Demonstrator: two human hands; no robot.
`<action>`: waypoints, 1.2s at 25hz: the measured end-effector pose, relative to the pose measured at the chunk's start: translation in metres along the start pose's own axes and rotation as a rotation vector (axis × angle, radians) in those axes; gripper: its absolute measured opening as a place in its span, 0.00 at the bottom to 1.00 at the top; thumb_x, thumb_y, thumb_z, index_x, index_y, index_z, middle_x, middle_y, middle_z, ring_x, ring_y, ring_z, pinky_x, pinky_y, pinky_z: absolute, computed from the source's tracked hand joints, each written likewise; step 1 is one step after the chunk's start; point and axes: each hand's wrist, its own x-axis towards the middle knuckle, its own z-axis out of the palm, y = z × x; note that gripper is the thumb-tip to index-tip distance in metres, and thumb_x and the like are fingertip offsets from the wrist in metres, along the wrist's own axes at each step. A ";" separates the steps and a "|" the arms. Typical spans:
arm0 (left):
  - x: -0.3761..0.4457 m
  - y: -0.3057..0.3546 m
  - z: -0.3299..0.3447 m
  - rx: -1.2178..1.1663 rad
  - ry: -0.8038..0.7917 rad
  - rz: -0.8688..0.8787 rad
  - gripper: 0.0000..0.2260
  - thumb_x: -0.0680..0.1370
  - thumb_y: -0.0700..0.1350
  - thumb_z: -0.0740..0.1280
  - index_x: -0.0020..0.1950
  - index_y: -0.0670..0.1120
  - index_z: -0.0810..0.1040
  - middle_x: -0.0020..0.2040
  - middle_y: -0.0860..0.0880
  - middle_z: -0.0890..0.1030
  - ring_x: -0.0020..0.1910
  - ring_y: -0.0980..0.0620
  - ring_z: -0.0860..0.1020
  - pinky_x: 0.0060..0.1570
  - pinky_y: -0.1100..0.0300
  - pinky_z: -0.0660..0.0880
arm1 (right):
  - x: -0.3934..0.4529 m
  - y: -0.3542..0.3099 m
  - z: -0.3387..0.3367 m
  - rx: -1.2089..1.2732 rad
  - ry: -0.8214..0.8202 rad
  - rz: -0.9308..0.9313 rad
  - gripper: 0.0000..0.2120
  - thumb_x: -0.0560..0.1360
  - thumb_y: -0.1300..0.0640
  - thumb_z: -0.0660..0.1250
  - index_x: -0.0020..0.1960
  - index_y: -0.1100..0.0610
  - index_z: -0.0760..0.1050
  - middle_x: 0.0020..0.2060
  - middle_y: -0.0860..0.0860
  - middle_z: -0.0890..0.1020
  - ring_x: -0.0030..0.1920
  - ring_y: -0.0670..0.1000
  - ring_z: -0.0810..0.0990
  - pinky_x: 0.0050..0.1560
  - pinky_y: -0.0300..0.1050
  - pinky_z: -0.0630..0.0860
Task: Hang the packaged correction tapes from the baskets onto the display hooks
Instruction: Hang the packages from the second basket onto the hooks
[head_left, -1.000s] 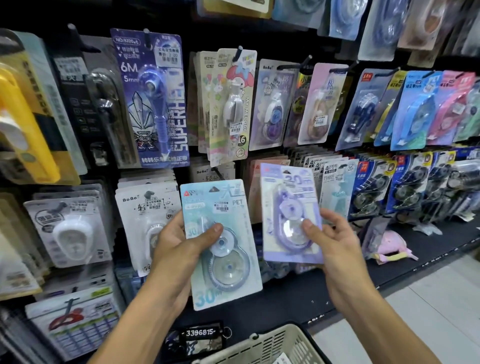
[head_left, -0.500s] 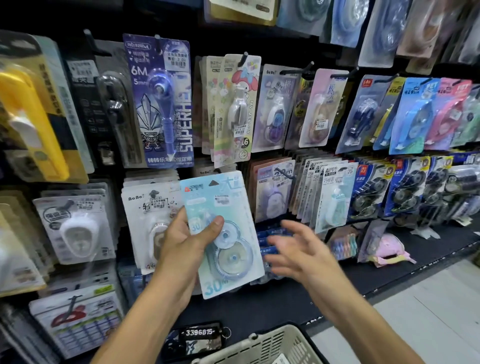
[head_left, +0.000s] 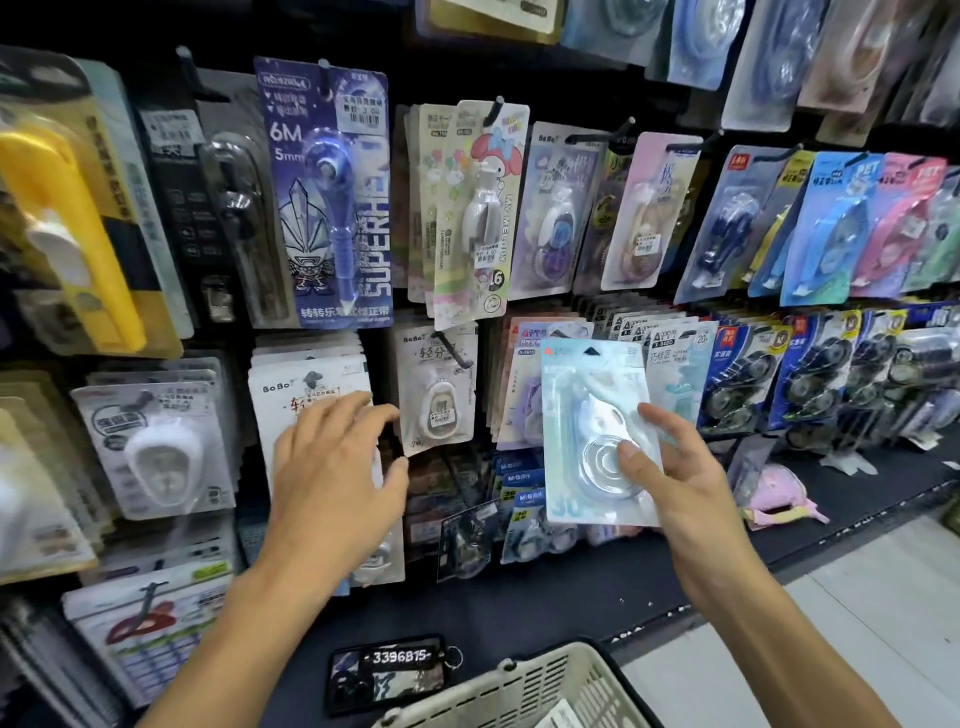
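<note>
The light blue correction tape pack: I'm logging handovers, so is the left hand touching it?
Apart. The head view shows the left hand spread open by the white BoBo packs, with display stock between it and the light blue correction tape pack, which the right hand pinches.

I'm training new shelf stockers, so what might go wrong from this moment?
The right hand pinches the pale blue pack only low at one edge, so it may slip. Its hang hole could miss a hook in the crowded packs behind. The spread left hand may knock the BoBo packs.
</note>
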 end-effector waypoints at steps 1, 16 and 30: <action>-0.001 0.003 0.001 -0.062 0.003 0.008 0.19 0.80 0.51 0.69 0.70 0.52 0.77 0.73 0.52 0.75 0.74 0.48 0.66 0.73 0.51 0.58 | -0.002 0.001 0.001 -0.004 -0.018 -0.014 0.20 0.70 0.49 0.74 0.61 0.42 0.77 0.58 0.47 0.85 0.57 0.50 0.85 0.47 0.39 0.81; -0.006 -0.007 0.009 0.170 -0.067 0.008 0.29 0.81 0.58 0.63 0.81 0.57 0.61 0.85 0.48 0.50 0.83 0.48 0.40 0.80 0.43 0.39 | -0.002 -0.007 -0.010 -0.063 0.208 0.098 0.05 0.77 0.55 0.73 0.52 0.52 0.85 0.47 0.50 0.87 0.26 0.38 0.74 0.23 0.26 0.65; -0.026 -0.002 0.024 0.032 0.042 0.036 0.23 0.80 0.49 0.67 0.75 0.50 0.72 0.81 0.45 0.64 0.81 0.42 0.56 0.78 0.42 0.53 | -0.007 0.024 0.011 0.116 0.006 0.398 0.17 0.80 0.66 0.66 0.66 0.54 0.76 0.60 0.52 0.81 0.50 0.55 0.87 0.48 0.49 0.83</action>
